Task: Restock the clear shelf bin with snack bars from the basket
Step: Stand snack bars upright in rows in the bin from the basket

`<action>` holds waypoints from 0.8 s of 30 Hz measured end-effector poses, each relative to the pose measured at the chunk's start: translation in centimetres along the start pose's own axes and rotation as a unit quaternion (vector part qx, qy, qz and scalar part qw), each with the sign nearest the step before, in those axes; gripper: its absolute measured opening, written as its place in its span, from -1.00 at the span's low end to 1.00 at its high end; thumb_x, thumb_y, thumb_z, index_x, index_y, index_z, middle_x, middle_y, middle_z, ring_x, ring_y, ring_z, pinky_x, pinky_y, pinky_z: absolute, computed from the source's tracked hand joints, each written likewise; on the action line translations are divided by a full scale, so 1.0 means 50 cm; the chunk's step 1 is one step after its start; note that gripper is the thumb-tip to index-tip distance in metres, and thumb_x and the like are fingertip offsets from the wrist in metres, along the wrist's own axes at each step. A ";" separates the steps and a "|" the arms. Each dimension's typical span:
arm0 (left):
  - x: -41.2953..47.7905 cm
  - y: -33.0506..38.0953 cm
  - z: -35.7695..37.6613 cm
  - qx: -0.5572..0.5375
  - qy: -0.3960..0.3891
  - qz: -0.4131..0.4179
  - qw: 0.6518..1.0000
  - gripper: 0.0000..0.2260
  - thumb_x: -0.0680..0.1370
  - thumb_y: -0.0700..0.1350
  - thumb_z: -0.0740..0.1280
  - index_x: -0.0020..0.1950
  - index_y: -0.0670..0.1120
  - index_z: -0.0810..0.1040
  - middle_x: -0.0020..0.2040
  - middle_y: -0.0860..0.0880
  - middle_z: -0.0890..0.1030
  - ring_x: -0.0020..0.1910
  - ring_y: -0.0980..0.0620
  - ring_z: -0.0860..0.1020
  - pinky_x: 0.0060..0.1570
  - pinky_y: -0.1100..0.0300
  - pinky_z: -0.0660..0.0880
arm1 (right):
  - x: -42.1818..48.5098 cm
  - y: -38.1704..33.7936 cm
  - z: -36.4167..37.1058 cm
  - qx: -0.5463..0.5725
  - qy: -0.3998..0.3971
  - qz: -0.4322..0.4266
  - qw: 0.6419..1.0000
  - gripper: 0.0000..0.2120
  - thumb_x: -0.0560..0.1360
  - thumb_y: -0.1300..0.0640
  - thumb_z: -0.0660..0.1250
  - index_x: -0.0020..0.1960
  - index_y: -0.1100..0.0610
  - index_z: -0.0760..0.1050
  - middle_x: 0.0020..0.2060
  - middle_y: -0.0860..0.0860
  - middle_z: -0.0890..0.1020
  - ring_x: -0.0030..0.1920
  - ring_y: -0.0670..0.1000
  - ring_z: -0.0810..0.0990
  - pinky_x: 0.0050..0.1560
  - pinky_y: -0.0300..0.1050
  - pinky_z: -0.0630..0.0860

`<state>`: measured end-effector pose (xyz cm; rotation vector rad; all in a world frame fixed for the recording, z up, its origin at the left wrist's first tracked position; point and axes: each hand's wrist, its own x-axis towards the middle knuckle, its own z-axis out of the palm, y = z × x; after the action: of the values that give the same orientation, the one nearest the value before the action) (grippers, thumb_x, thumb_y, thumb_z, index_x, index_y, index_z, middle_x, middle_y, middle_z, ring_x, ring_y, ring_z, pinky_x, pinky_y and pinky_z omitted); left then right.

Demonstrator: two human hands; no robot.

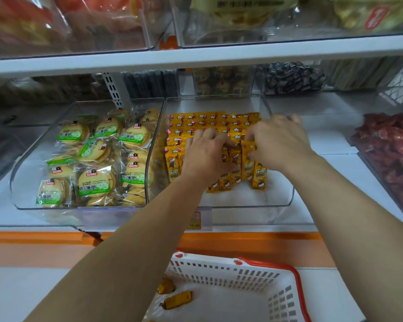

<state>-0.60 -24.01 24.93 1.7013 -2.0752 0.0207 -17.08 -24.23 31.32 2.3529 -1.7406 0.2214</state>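
A clear shelf bin [279, 201] on the middle shelf holds rows of yellow snack bars [209, 120]. Both my hands are inside it, over the front row. My left hand [205, 154] lies on the bars with its fingers curled round the tops of several of them. My right hand [277, 140] pinches the top of a yellow bar [248, 163] in the same front row. Below, a white basket [230, 273] with a red rim holds two gold-wrapped bars [176, 299], partly hidden by my left forearm.
Left of the bin stands another clear bin of green-labelled round crackers [93, 159]. A bin of red packets [391, 154] sits at the right. Further bins fill the shelf back and the shelf above. An orange ledge [33, 238] runs below the shelf edge.
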 end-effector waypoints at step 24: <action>0.032 -0.034 -0.019 0.173 -0.103 0.114 0.973 0.12 0.26 0.41 0.53 0.63 0.13 -0.02 0.64 -0.03 0.17 0.60 -0.15 0.17 0.57 -0.15 0.10 | -0.168 0.061 0.061 0.374 -0.015 0.023 0.927 -0.04 0.49 -0.11 0.43 0.59 -0.10 -0.19 0.57 -0.04 0.22 0.46 0.03 0.38 0.36 -0.01 0.42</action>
<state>1.09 -25.62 25.88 1.7045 -2.5351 0.3070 -22.44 -18.10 26.57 2.7978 -1.9700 1.0262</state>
